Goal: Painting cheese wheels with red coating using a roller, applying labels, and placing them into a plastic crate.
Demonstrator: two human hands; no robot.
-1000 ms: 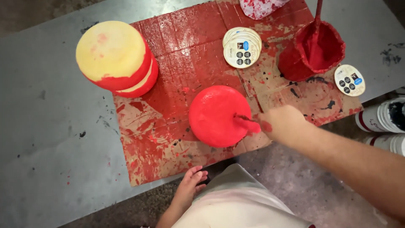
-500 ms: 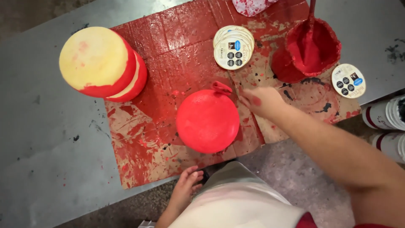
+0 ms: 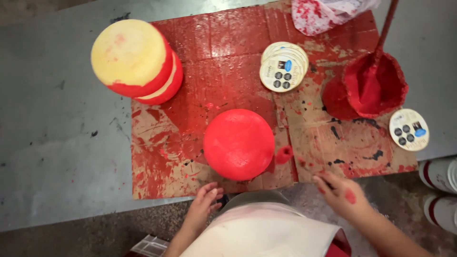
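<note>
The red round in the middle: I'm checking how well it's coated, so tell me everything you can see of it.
The red round is a thick disc, seen from above, lying flat on paint-smeared cardboard on a grey table. Its top looks evenly covered in glossy bright red, no yellow showing. A small red brush or roller tip lies at its right edge. Neither the left hand nor the paint-marked right hand touches it.

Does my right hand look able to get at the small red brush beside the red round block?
Probably yes: the right hand hovers just right of the small red brush, with only bare paint-stained cardboard between them.
</note>
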